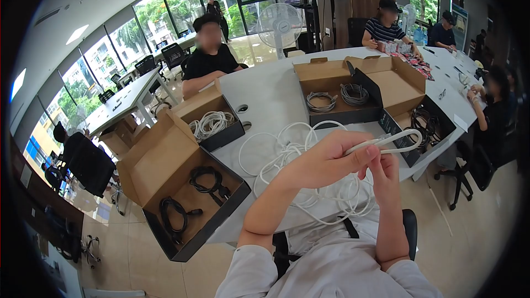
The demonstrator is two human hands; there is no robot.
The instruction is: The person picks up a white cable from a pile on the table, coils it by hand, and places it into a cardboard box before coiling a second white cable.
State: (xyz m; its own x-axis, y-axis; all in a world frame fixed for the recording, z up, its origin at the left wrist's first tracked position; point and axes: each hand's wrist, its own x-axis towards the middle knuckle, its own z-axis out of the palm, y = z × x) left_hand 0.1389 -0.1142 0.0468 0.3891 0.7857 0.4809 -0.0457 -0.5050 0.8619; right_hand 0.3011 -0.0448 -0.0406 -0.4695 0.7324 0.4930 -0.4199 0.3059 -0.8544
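Observation:
My left hand (339, 153) is closed around a white cable (409, 142), which bends into a narrow loop sticking out to the right of my fingers. From below, my right hand (385, 172) pinches the same cable close to my left fingertips. A tangle of loose white cable (284, 153) lies on the table beneath my forearms and hangs over its front edge toward my lap. The exact grip of some fingers is hidden where the hands overlap.
Open cardboard boxes surround the cable: one with black power cords (207, 179), one with a white coil (211, 125), one with grey coils (354, 94), one with black cables (424, 124). A person (210, 49) sits across the white table (265, 85); others sit at right.

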